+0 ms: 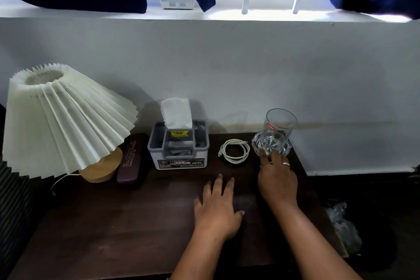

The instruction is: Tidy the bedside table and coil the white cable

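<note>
The white cable [234,150] lies wound in a neat loop on the dark wooden bedside table [113,223], between the tissue box and the glass. A clear glass [278,129] with a red label stands on a cut-glass coaster [286,148] at the table's back right. My right hand [276,177] reaches to the coaster's front edge, its straight fingertips touching it. My left hand [218,207] lies flat on the table, fingers spread, holding nothing, in front of the cable.
A pleated white lamp [61,118] on a wooden base stands at the back left, its cord trailing forward. A maroon spectacle case [130,159] and a grey tissue box [178,143] sit beside it. A white wall rises behind. A bin with plastic [345,229] lies right of the table.
</note>
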Motion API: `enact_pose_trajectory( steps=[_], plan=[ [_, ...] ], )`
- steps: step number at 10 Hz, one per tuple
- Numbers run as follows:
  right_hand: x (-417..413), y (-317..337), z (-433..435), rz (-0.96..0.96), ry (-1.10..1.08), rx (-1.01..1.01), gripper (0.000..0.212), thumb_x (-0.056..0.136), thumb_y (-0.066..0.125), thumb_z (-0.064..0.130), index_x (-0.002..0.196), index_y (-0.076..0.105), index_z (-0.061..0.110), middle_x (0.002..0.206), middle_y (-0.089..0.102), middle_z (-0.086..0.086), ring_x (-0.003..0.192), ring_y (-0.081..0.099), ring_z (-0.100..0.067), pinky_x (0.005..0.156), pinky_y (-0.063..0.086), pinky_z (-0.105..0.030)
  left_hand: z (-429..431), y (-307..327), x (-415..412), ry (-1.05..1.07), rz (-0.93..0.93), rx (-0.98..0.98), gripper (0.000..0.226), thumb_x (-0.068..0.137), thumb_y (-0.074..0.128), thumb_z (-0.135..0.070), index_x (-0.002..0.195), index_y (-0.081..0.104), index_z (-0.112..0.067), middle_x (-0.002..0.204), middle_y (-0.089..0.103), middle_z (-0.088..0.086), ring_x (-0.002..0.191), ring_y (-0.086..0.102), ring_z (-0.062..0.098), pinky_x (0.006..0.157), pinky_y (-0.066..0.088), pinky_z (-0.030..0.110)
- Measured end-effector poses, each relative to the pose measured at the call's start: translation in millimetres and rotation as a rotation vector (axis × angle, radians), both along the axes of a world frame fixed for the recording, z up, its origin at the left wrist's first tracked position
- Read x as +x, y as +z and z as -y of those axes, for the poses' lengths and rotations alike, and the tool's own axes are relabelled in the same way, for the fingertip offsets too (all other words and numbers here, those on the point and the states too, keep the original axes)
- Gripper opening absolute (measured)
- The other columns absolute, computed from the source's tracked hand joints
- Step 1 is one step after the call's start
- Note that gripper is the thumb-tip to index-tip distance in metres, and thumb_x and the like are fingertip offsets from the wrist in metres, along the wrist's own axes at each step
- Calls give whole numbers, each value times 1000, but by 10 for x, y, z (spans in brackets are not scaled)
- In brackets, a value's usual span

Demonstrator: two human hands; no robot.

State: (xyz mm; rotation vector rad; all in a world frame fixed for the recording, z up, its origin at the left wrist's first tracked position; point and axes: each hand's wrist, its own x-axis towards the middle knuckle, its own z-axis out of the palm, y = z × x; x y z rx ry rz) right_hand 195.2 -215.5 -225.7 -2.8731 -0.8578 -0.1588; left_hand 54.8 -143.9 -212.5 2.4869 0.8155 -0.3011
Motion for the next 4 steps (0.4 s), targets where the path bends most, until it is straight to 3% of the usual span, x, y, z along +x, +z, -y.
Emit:
enact_pose_trajectory(
  steps=[2,4],
  plan=[
    [-33,26,3,-5,-7,-46,54,91,42,20,144,29,22,135,41,-8,122,43,-29,78,50,-40,-13,-9,-7,20,31,12,78,86,50,-48,146,2,-35,158,-9,-7,145,-5,23,114,14,53],
    [-276,172,100,6,5,-16,63,88,48,21,146,23,21,135,40,-7,120,42,-28,76,51,-39,-5,77,-160,68,71,47,78,86,51,-47,146,3,-33,158,-9,-5,145,-7,24,114,9,55]
  ],
)
